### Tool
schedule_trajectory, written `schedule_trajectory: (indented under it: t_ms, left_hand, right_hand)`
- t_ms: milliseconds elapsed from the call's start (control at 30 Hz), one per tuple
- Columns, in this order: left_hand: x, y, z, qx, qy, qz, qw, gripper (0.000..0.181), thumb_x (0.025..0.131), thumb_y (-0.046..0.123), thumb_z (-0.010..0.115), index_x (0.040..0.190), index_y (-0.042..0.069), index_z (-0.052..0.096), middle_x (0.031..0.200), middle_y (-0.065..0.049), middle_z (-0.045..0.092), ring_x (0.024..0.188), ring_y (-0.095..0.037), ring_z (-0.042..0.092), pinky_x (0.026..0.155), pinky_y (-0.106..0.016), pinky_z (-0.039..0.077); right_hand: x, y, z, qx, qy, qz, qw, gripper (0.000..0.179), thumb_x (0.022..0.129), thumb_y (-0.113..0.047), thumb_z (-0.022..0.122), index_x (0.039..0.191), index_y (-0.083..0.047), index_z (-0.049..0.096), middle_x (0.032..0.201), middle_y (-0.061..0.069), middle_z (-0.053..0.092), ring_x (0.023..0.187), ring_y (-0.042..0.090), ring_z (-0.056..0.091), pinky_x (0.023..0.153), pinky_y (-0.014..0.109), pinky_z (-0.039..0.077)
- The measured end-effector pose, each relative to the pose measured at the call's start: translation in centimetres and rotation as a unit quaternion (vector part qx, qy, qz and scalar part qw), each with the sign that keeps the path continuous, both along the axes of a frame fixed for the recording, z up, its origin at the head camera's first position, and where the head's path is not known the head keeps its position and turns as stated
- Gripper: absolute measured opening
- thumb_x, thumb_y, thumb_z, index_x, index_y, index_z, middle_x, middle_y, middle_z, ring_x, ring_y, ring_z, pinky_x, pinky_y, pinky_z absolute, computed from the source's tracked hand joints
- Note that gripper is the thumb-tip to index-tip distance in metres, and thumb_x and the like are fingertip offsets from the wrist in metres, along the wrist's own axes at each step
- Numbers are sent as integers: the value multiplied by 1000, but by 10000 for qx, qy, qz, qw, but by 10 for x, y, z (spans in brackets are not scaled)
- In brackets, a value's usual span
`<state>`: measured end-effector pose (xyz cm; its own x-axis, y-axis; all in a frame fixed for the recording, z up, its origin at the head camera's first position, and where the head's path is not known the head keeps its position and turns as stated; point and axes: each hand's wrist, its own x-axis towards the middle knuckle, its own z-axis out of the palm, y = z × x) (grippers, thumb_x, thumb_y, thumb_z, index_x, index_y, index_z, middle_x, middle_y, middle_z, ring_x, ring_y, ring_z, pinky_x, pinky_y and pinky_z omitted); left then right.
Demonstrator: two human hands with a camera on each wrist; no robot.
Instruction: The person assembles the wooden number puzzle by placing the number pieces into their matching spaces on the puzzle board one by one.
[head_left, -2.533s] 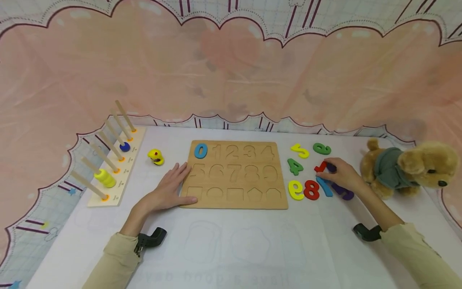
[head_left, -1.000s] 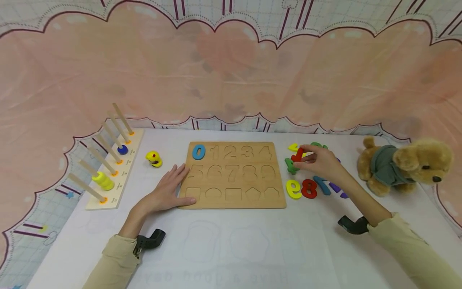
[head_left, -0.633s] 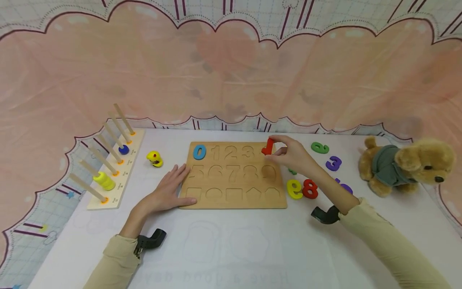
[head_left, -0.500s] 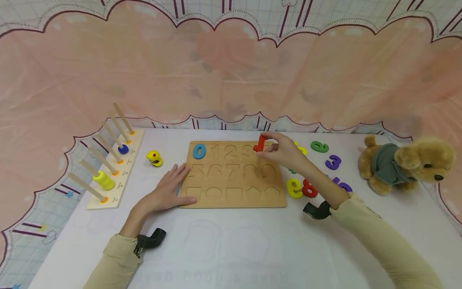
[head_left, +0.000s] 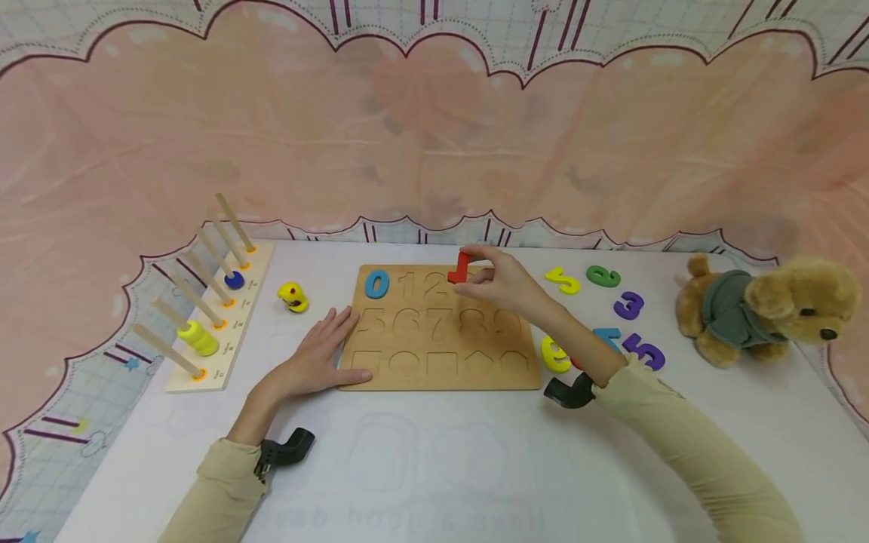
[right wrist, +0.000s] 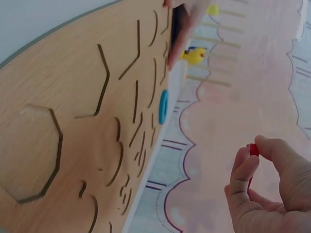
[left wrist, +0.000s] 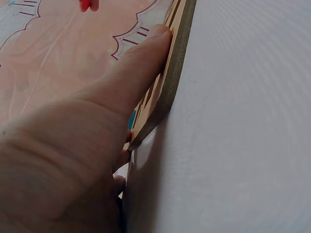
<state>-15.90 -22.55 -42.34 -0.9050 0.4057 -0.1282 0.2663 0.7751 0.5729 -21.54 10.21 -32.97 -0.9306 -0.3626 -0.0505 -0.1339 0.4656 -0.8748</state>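
Note:
My right hand (head_left: 502, 285) pinches a red number 1 (head_left: 462, 268) between thumb and fingers, above the top row of the wooden number board (head_left: 441, 340). In the right wrist view only a bit of the red 1 (right wrist: 253, 149) shows between the fingertips. My left hand (head_left: 314, 358) rests with straight fingers along the board's left edge. Its thumb (left wrist: 148, 51) lies on the front left corner in the left wrist view. A blue 0 (head_left: 376, 284) sits in the first recess of the top row; the board's other visible recesses hold no pieces.
Right of the board lie a yellow 2 (head_left: 562, 280), a purple 3 (head_left: 628, 305) and several other numbers, some hidden by my right arm. A teddy dog (head_left: 760, 309) sits far right. A yellow duck (head_left: 293, 297) and a peg stand (head_left: 234, 332) are at left.
My right hand has picked up the red 1 from among the loose numbers and carried it left over the board. My left hand has stayed at the board's edge.

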Motion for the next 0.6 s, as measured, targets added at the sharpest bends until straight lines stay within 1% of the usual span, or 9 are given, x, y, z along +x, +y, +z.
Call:
schedule_trajectory:
  t_ms: [133, 233, 400, 600]
  left_hand:
    - [1, 0, 1, 33, -42, 7, 10000, 105, 80, 52, 72, 155, 4, 17, 164, -19, 6, 151, -41, -5, 121, -60, -1]
    - [2, 0, 1, 46, -67, 15, 10000, 105, 80, 52, 72, 155, 4, 17, 164, -19, 6, 151, -41, -5, 120, -61, -1]
    - [2, 0, 2, 41, -37, -8, 10000, 104, 80, 51, 72, 155, 4, 17, 164, -19, 7, 151, -41, -5, 120, -61, -1]
    - [1, 0, 3, 38, -49, -20, 10000, 104, 80, 51, 72, 155, 4, 17, 164, -19, 7, 151, -41, -5, 121, -60, -2]
  right_hand:
    - [2, -3, -1, -270, -7, 104, 9996, 64, 87, -11, 72, 143, -9, 41, 126, 17, 58, 96, 27, 67, 75, 21, 56]
    - [3, -5, -1, -423, 0, 143, 9990, 65, 87, -9, 71, 143, -9, 39, 126, 19, 58, 97, 23, 67, 83, 24, 58]
    - [2, -8, -1, -651, -57, 87, 9978, 64, 87, -7, 70, 143, -10, 39, 120, 19, 63, 98, 24, 66, 87, 27, 58]
    - [1, -11, 1, -844, -234, -23, 9962, 63, 88, -10, 71, 143, -17, 42, 119, 15, 63, 99, 22, 65, 89, 28, 56]
